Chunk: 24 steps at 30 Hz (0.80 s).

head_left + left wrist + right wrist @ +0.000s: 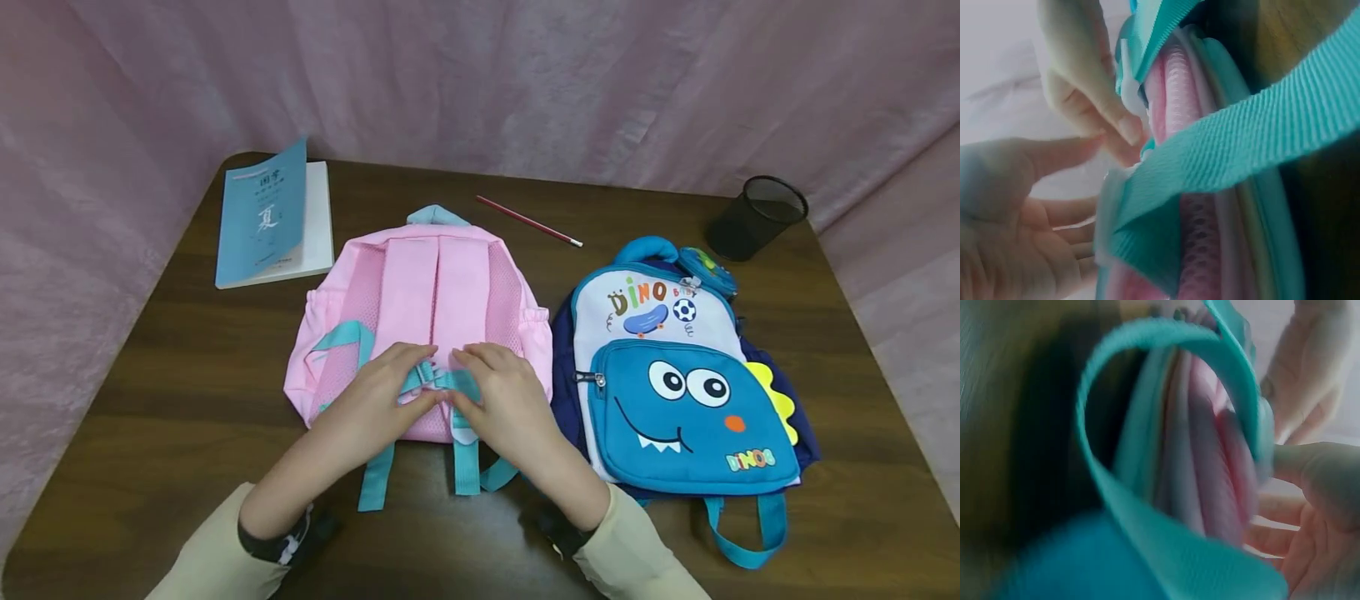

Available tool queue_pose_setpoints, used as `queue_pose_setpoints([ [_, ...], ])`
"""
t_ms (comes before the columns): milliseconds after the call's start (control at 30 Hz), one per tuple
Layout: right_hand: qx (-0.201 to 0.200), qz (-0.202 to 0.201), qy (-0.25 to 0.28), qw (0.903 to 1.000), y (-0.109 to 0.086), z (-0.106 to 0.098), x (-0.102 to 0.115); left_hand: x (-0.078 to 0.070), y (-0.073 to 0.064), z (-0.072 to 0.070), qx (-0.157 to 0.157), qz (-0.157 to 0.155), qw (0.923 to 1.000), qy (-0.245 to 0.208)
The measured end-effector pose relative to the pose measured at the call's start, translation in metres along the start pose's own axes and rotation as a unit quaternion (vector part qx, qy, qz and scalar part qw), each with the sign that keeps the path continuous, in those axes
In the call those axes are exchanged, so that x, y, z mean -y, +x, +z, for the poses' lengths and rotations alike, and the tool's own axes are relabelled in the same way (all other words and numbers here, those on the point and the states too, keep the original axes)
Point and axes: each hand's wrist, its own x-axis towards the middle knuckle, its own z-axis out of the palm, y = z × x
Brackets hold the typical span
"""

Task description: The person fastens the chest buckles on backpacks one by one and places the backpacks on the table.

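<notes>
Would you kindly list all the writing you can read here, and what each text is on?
"DINO" and smaller "BABY": dinosaur backpack, upper panel.
"DINO" plus one unclear letter: its front pocket.
"国学": blue book, cover.
"夏": same cover, in white.
The book's smaller print is too small to read.
Pink backpack: no readable text.

A dark brown, wood-grained table carries everything. On it lies the pink backpack, its teal strap ends trailing onto the wood on the near side. Left of and beyond that backpack rests a blue book, cover partly raised; beyond it to the right, a red pencil; right beside it, a dinosaur backpack; farther right and beyond, a black mesh holder.
</notes>
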Motion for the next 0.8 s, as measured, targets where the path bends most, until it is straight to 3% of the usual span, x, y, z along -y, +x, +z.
queue_pose_setpoints([
  [167, -0.028, -0.014, -0.007, 0.9995, 0.006, 0.014, 0.005, 0.000, 0.010, 0.004, 0.002, -0.021, 0.9997, 0.014],
  [433, -0.016, 0.027, 0.060, 0.9977, 0.013, 0.029, 0.009, 0.014, 0.006, 0.001, -0.005, -0.035, 0.9992, -0.019],
  [633, -0.029, 0.006, 0.047, 0.9985, 0.012, 0.031, 0.011, 0.019, 0.006, -0.004, -0.036, -0.017, 0.9985, -0.039],
  [800, -0.032, 0.037, 0.123, 0.9912, 0.010, 0.022, 0.009, 0.016, 0.004, -0.007, -0.085, -0.035, 0.9946, -0.047],
])
